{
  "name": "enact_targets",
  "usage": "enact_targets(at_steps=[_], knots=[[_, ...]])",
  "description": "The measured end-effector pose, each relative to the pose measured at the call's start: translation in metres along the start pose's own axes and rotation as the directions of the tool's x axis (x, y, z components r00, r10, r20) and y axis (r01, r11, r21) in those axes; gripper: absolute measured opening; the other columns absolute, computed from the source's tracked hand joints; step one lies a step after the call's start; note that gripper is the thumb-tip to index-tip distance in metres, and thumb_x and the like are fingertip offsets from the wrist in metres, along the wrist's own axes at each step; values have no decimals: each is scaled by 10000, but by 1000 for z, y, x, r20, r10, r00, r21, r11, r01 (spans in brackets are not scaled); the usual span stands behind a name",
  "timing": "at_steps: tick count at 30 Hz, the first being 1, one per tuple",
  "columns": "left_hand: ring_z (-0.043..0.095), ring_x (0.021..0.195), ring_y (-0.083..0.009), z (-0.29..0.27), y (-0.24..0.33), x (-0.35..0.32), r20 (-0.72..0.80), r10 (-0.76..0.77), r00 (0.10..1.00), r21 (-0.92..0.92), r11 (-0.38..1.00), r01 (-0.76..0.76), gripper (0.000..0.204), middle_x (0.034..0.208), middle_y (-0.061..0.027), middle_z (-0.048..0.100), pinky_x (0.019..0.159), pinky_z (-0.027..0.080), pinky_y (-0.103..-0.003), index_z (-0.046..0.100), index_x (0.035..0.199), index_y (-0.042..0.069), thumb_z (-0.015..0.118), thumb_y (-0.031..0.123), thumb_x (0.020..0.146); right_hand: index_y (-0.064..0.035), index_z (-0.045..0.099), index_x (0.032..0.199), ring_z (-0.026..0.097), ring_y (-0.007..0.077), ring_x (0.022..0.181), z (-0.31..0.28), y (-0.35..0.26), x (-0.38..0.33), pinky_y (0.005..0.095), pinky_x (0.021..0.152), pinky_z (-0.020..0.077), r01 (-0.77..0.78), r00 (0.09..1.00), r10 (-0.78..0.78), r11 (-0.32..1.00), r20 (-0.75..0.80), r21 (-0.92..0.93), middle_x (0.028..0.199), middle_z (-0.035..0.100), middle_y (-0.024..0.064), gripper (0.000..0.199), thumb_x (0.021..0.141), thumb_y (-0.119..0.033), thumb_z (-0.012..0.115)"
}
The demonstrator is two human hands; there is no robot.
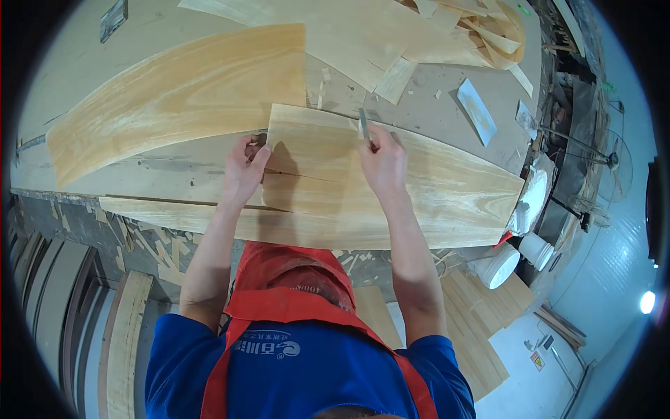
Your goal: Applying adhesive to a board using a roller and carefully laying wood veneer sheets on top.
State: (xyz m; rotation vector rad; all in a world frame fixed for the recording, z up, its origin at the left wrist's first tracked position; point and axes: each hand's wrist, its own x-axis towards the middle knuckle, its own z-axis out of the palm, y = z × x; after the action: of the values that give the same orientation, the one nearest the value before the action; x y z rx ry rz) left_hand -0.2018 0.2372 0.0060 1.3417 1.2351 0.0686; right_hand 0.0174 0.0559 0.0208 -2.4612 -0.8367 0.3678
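A long wood veneer sheet (440,181) lies in front of me along the near edge of the table. Dark splits run inward from its left end. My left hand (244,164) pinches that left end, thumb on top and fingertips partly hidden at the edge. My right hand (384,157) is closed round a thin, flat grey tool like a knife blade (363,123), its tip pointing away from me over the sheet's far edge. A narrow veneer strip (164,209) reaches left from under my left forearm. Another curved veneer sheet (188,84) lies beyond my left hand.
More veneer sheets (328,35) and curled offcuts (495,38) cover the table's far side. A pale rectangular plate (477,112) lies at the right. White buckets (499,265) and a fan (611,167) stand past the right end. Wood scraps (164,244) lie below the near edge.
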Motion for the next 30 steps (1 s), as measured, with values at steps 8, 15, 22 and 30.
enact_targets(at_steps=[8,15,22,30], knots=[[641,879,-124,-7,-21,8,98,53,994,47,997,-57,468,969,-79,711,748,515,-279,573,1310,-53,718,217,958,-53,729,1129,678,284,698,15,2,-14,411,659,556,-67,997,68,996,22,-56,820,669,146,278,853,-69,701],[647,929,-144,-10,-37,14,117,88,989,-60,995,-81,512,1085,-116,711,792,525,-287,546,1364,-58,724,181,948,-59,731,1125,682,287,700,8,-7,-33,411,657,556,-36,999,36,999,10,-20,818,673,147,269,857,-63,704],[653,973,-159,-3,-34,7,129,57,990,-42,998,-52,529,1128,-139,709,777,532,-294,532,1393,-43,716,157,939,-59,732,1122,686,287,707,6,-4,-51,412,662,559,-3,1000,2,999,-13,-48,826,681,146,264,859,-69,712],[644,962,-149,2,-40,5,108,93,990,-70,994,-86,500,1101,-119,704,755,526,-294,542,1378,-34,709,149,943,-50,729,1124,698,286,714,11,5,-68,409,678,566,0,999,0,1000,-38,-8,840,697,154,263,863,-75,713]])
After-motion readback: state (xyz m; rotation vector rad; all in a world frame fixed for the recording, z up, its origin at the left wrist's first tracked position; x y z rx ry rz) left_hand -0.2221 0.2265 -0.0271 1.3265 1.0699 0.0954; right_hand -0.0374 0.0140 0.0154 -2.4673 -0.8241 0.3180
